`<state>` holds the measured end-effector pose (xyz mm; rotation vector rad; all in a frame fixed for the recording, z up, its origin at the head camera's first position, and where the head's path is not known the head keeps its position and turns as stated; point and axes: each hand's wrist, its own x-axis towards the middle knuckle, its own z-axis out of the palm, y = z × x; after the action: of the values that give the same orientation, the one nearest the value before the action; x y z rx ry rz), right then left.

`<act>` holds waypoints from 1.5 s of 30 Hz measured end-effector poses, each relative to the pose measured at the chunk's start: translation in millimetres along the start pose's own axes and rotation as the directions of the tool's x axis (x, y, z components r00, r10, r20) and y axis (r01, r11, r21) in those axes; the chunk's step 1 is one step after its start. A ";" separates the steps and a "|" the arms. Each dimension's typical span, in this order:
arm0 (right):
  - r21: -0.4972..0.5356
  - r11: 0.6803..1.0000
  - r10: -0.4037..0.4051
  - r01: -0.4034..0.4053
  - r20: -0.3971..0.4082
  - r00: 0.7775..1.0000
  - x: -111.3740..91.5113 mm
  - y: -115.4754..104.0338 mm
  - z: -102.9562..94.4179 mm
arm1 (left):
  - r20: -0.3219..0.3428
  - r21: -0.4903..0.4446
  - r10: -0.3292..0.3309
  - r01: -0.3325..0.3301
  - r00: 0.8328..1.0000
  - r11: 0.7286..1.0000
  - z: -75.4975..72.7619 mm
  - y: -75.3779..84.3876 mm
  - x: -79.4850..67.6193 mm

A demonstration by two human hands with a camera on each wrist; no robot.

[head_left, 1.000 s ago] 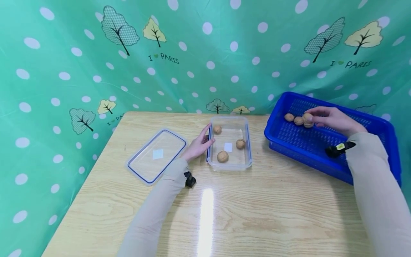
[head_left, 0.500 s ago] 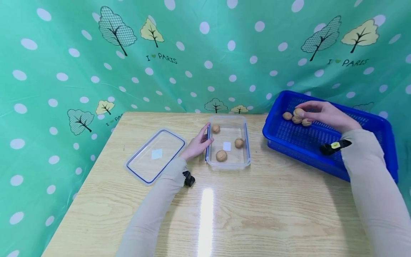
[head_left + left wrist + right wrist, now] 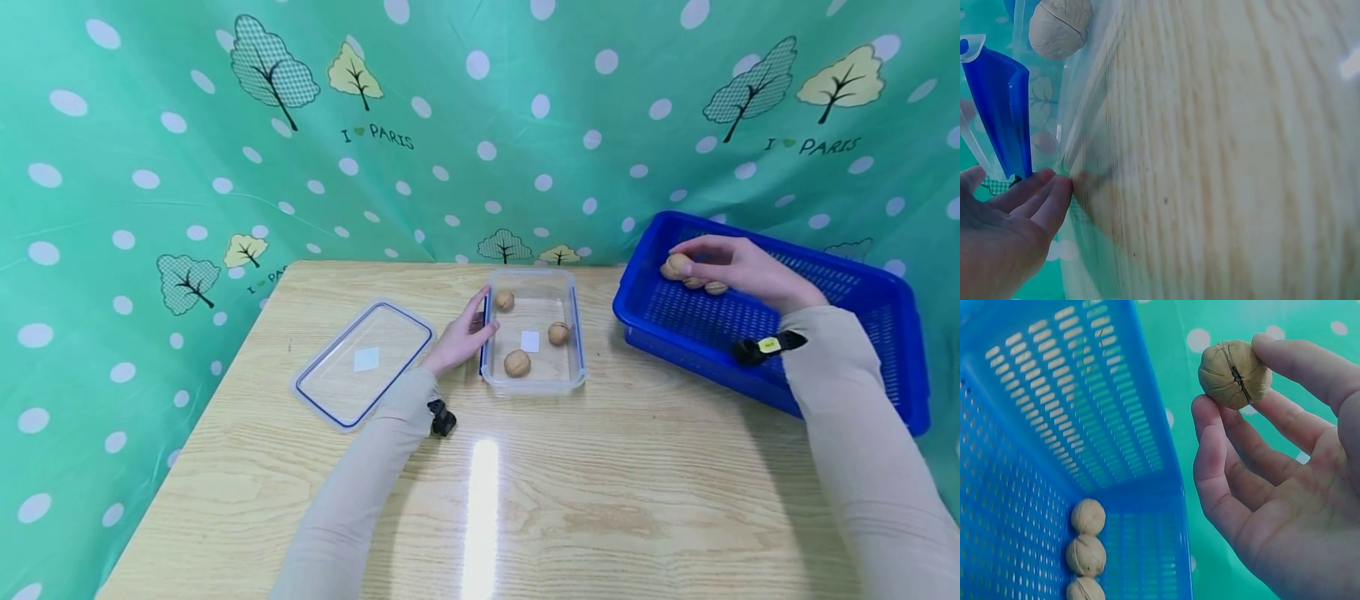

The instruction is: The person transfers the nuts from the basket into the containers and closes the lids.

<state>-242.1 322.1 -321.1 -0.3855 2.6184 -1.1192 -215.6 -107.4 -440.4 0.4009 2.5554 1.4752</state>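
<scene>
My right hand [image 3: 735, 265] pinches a walnut [image 3: 1234, 375] between thumb and fingertips, above the left end of a blue perforated basket [image 3: 705, 375]. In the right wrist view, a row of walnuts [image 3: 1087, 555] lies in the basket below. My left hand [image 3: 459, 340] rests along the left side of a clear plastic food container [image 3: 536, 387], thumb at its rim. The left wrist view shows these fingertips touching the container beside its blue clip [image 3: 1000, 103]. Inside the container lie three walnuts, one [image 3: 517, 363] near the front.
A clear lid [image 3: 366, 390] with a blue seal lies on the wooden table [image 3: 600, 500], left of the container. Behind the table hangs a green dotted curtain [image 3: 420, 200]. A strip of light reflects off the tabletop.
My right hand has lifted the walnut from the others and carried it left toward the basket's left end. My left hand stays at the container.
</scene>
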 end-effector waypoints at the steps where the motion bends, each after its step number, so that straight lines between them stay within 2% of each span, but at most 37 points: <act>1: 0.003 1.000 -0.005 0.005 -0.002 1.000 0.2 -1.4 1.7 | 0.000 -0.003 0.001 -0.001 1.000 1.000 -0.1 0.0 -0.1; 6: 0.035 0.999 -0.008 0.008 0.001 1.000 2.0 -8.9 10.9 | -0.003 -0.015 0.001 -0.001 1.000 1.000 0.3 -0.7 0.2; 20: 0.064 0.994 -0.092 0.090 0.027 0.995 11.7 -29.5 38.0 | -0.019 -0.021 0.003 -0.004 1.000 1.000 2.5 -6.7 2.2; 26: 0.086 0.990 -0.119 0.114 0.049 0.992 16.7 -35.7 49.3 | -0.017 -0.028 -0.012 0.012 1.000 1.000 2.4 -4.3 1.6; 33: 0.118 0.983 -0.147 0.138 0.067 0.987 21.2 -43.2 64.3 | -0.027 -0.023 0.013 -0.013 1.000 1.000 2.7 -3.0 1.9; 40: 0.156 0.973 -0.187 0.169 0.109 0.976 27.0 -47.7 82.3 | -0.039 -0.021 0.010 -0.011 0.999 1.000 3.6 -3.9 2.6; 45: 0.177 0.954 -0.267 0.241 0.138 0.954 29.0 -51.1 93.6 | -0.038 -0.014 0.008 -0.008 0.999 1.000 3.6 -2.5 1.4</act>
<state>-229.8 216.1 -350.1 -0.7630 2.3676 -1.3061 -216.3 -105.2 -444.3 0.3854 2.5741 1.5171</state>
